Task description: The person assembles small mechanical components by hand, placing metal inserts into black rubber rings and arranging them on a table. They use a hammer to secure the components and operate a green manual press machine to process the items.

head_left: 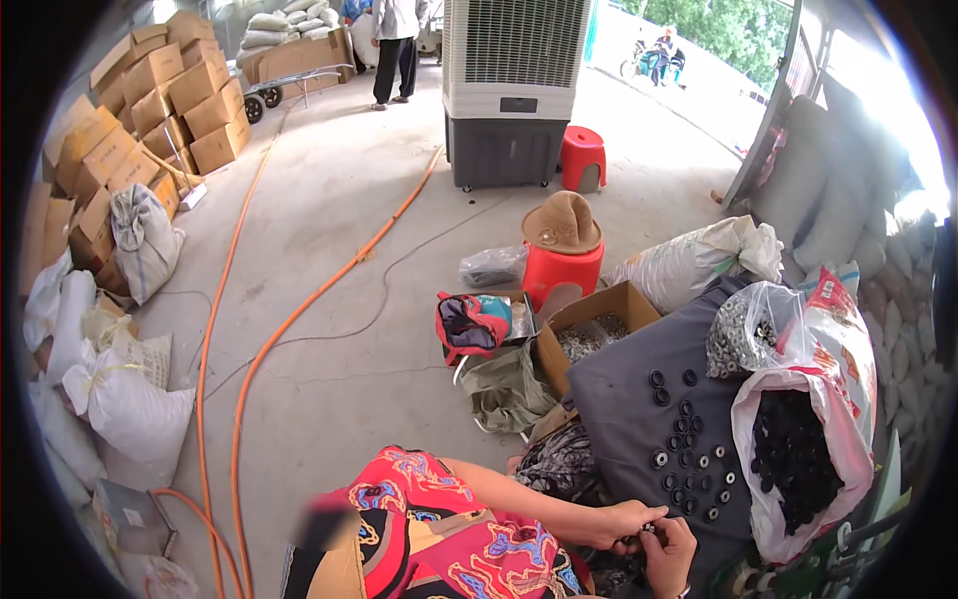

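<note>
Below the grey cloth (pixel 624 399), my left hand (pixel 624 521) and right hand (pixel 671 552) pinch small black rings (pixel 647 529), mostly hidden by my fingers (pixel 654 519).

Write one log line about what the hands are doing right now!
left hand: pinching small black ring | right hand: fingering same ring | grey cloth: black rings scattered | white bag: full of rings

1. daylight is bright and even across the concrete floor (pixel 339 250), with only soft, faint shadows.
2. light pours in from the open doorway (pixel 718 40) at the upper right, and the sacks (pixel 878 150) beside it wash out in glare.
3. the fisheye bends straight edges near the rim, and black vignette fills the corners.
4. the patterned sleeve (pixel 419 519) at the lower edge looks blurred, with one smeared patch.
</note>
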Action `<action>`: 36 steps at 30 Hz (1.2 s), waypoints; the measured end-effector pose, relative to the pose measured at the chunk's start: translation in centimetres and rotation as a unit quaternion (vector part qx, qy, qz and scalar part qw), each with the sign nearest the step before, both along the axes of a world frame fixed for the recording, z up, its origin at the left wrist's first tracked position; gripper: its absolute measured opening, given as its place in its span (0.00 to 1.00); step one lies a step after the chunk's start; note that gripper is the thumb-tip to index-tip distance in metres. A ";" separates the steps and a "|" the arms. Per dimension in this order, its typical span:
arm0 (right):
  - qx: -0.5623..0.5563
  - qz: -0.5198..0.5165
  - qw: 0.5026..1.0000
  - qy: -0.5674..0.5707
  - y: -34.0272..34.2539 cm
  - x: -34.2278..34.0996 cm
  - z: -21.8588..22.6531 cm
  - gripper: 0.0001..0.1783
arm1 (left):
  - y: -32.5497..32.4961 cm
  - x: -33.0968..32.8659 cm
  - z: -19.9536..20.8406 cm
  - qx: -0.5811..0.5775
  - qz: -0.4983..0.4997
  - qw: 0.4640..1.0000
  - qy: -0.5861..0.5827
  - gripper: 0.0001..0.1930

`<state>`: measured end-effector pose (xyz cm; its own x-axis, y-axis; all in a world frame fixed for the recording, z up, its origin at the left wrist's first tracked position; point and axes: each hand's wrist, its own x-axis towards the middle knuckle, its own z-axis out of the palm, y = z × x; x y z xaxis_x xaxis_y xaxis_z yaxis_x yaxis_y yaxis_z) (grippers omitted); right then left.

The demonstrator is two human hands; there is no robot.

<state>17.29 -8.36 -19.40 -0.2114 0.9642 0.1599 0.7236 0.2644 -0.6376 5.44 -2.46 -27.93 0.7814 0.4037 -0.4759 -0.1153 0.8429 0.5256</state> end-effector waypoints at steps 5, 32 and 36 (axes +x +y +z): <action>-0.018 -0.126 0.991 0.050 -1.4 1.0 -2.2 0.09 | -0.2 0.0 -0.1 0.055 -0.051 0.997 0.000 0.21; 0.032 -0.308 0.950 0.032 -2.8 9.6 -2.1 0.12 | 1.9 -1.7 0.0 -0.072 0.034 0.995 -0.058 0.20; -0.019 -0.276 0.960 -0.031 -3.1 10.2 -2.6 0.12 | 2.0 -1.8 0.5 -0.099 0.043 0.992 -0.068 0.18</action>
<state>27.47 -11.50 -21.97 0.3262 0.9369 0.1257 0.7839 -0.1938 -0.5898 3.65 -0.47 -27.43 0.8102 0.3815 -0.4451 -0.2502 0.9116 0.3261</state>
